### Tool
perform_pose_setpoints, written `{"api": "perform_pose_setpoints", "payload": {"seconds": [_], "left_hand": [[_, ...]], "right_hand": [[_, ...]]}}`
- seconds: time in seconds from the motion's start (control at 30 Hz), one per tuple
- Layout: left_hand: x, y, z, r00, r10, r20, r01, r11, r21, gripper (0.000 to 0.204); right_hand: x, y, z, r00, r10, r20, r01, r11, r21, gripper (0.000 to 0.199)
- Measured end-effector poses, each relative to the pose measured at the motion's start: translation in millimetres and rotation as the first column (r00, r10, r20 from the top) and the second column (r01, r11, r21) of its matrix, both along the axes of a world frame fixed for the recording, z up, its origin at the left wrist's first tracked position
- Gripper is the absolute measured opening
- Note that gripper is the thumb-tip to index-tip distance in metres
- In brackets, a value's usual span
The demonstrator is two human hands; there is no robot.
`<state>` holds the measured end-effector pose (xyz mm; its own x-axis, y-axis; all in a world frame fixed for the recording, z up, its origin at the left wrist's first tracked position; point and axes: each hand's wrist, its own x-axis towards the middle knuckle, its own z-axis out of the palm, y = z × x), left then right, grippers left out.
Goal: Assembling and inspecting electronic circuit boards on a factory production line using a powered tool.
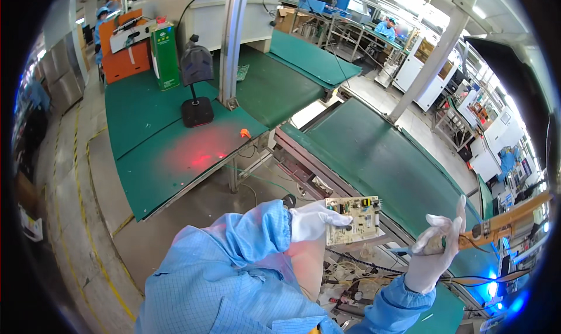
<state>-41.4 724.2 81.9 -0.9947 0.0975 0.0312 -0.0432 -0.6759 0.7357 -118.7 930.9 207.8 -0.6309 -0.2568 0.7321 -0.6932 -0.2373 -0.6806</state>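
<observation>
My left hand (pixel 315 221), in a white glove, is closed on the left edge of a circuit board (pixel 357 231). The thumb lies over the board's face. The board is pale, with dark, yellow and green parts on it, and is held face up beside the conveyor. My right hand (pixel 437 246), also gloved in white, is raised at the right with one finger stretched up and the others partly bent apart. It is beside the near end of a brown bar (pixel 502 226). A small dark greenish patch shows between its fingers; I cannot make out what it is.
A green conveyor belt (pixel 380 153) runs diagonally past the board. Left is a green-topped table (pixel 146 176) with a black stand (pixel 197 109), a green can (pixel 165 56) and an orange box (pixel 125 56). Cables and tubing (pixel 350 278) lie below my hands. A metal post (pixel 232 48) rises ahead.
</observation>
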Motion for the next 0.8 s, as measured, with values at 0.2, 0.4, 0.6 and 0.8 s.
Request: {"api": "perform_pose_setpoints", "payload": {"seconds": [0.2, 0.4, 0.6, 0.8], "left_hand": [[-11, 27, 10, 0.996, -0.042, -0.074, 0.028, 0.982, -0.187, 0.040], [-26, 43, -36, 0.991, -0.085, -0.102, 0.029, 0.889, -0.457, 0.048], [-11, 58, 21, 0.969, -0.220, 0.113, 0.217, 0.975, 0.039, 0.050], [-14, 66, 22, 0.994, -0.062, 0.092, 0.052, 0.992, 0.112, 0.052]], "right_hand": [[0, -5, 4, 0.979, 0.023, 0.204, -0.012, 0.998, -0.057, 0.041], [-10, 9, -3, 0.999, -0.001, -0.047, 0.000, 1.000, -0.017, 0.032], [-15, 13, -17, 1.000, -0.024, 0.012, 0.024, 1.000, 0.017, 0.045], [-18, -2, -7, 0.964, 0.205, 0.169, -0.165, 0.960, -0.225, 0.045]]}}
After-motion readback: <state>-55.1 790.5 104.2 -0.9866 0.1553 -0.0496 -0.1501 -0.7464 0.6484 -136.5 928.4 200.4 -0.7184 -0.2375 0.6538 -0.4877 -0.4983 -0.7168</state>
